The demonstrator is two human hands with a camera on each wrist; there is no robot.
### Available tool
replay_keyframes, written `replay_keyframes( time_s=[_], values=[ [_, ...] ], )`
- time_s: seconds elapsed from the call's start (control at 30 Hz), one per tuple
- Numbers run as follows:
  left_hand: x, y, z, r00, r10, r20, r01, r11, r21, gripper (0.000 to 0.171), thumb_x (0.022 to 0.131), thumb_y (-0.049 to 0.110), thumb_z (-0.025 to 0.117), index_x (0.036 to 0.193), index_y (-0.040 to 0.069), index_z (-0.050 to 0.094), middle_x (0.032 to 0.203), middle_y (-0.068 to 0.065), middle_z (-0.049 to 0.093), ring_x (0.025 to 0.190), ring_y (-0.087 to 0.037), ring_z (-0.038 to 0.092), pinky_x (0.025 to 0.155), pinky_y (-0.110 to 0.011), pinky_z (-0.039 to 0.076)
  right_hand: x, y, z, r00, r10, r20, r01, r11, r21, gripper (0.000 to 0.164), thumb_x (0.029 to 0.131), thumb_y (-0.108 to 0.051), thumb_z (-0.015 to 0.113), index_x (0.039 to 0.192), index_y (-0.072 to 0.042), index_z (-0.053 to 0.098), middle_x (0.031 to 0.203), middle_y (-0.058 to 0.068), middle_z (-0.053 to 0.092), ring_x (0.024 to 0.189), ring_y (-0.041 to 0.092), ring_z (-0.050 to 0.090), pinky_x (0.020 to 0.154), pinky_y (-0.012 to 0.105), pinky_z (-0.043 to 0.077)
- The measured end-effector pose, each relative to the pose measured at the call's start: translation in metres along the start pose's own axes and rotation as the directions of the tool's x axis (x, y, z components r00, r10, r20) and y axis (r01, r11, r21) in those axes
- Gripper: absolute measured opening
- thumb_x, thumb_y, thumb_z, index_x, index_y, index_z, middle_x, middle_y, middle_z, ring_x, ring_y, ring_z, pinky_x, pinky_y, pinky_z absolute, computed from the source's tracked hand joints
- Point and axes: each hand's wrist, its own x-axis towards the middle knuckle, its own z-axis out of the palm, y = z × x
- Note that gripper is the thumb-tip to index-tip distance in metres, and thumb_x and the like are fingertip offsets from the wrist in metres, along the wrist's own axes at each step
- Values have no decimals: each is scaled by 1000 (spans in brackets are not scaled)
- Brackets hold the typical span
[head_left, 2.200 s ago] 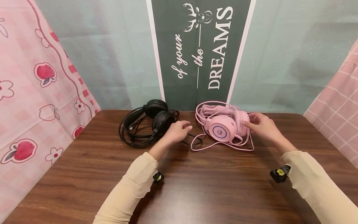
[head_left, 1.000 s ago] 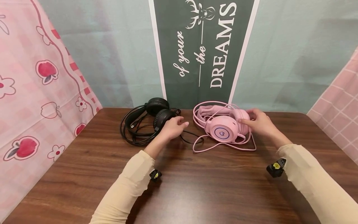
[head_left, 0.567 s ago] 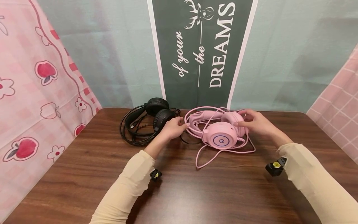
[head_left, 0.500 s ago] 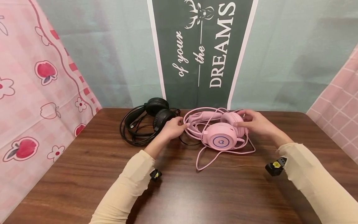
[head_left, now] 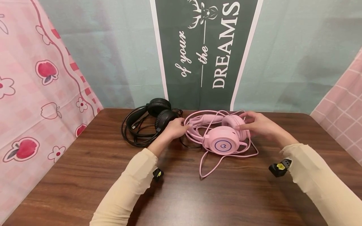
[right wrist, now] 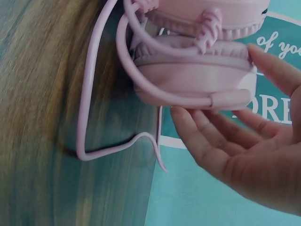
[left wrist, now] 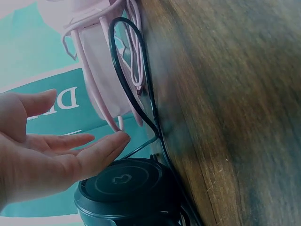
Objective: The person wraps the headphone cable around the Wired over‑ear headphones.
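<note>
A pink headset (head_left: 223, 141) with a round logo on its ear cup lies on the table, its cable looped around it. My right hand (head_left: 261, 125) holds its right-hand ear cup. In the right wrist view, the thumb is on the cushion side and the fingers (right wrist: 207, 136) curve around the outer shell of the pink ear cup (right wrist: 193, 82). My left hand (head_left: 175, 129) is between the two headsets, fingertips right at the pink headband. The left wrist view shows its fingers (left wrist: 94, 157) loosely extended, thumb apart. Beside it lies a black headset (head_left: 164, 119), partly hidden by that hand.
The brown wooden table (head_left: 192, 194) ends at a pale green curtain (head_left: 113, 62) with a dark printed panel. A pink patterned cloth (head_left: 34, 103) hangs at the left, a pink checked one (head_left: 345, 106) at the right. A black cable loop (left wrist: 127, 80) lies between the headsets.
The pink headset has slid left and toward me with my right hand on it, its headband now at my left fingertips. Its cable loop has come forward. The black headset stays put.
</note>
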Motion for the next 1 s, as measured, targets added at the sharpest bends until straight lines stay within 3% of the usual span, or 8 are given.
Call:
replay_keyframes(
  time_s=[0.17,0.33,0.53,0.67,0.8,0.93,1.0],
  values=[
    [6,1,4,1000,-24,4,24,1000,12,39,91,28,54,115,-2,55,112,-16,58,105,-28,53,89,-37,44,0,0,2,999,32,-23,-32,999,16,66,81,-25,70,126,9,35,116,30,45,85,23,57,72,42,54],
    [13,-1,9,999,-52,3,52,999,2,36,90,28,54,108,-3,57,103,-15,60,97,-26,54,83,-36,46,-1,5,3,999,-20,-48,19,1000,-17,61,80,-23,71,124,8,41,110,27,51,80,20,58,67,39,55],
    [17,0,10,996,-90,2,90,996,10,49,90,35,54,115,-7,53,113,-19,57,105,-29,53,89,-37,45,1,14,2,997,-71,-42,71,998,1,58,81,-20,71,125,6,43,102,21,56,77,16,58,66,36,55],
    [20,2,11,992,-118,34,116,992,47,52,88,41,56,111,-6,55,102,-19,59,83,-26,60,73,-34,53,3,16,1,997,-69,-41,70,997,15,58,80,-20,71,125,4,44,102,20,56,78,15,58,66,33,55],
    [24,4,12,989,-134,63,127,986,104,51,87,46,56,103,-2,59,98,-17,60,59,-22,60,55,-29,54,3,17,0,996,-81,-32,82,996,23,58,80,-20,72,124,4,44,102,21,56,79,16,58,67,34,55],
    [27,5,14,987,-145,62,135,980,146,56,85,49,57,108,-2,57,106,-18,58,57,-22,61,47,-26,52,2,17,1,995,-100,-24,101,994,42,54,80,-17,72,122,4,46,99,19,57,77,15,60,67,36,55],
    [27,6,14,990,-134,52,123,976,182,59,85,50,57,111,-2,55,107,-17,57,67,-24,63,52,-27,52,2,18,1,994,-106,-23,107,993,53,53,80,-15,72,121,4,46,99,18,58,77,14,60,67,36,55]
  ],
)
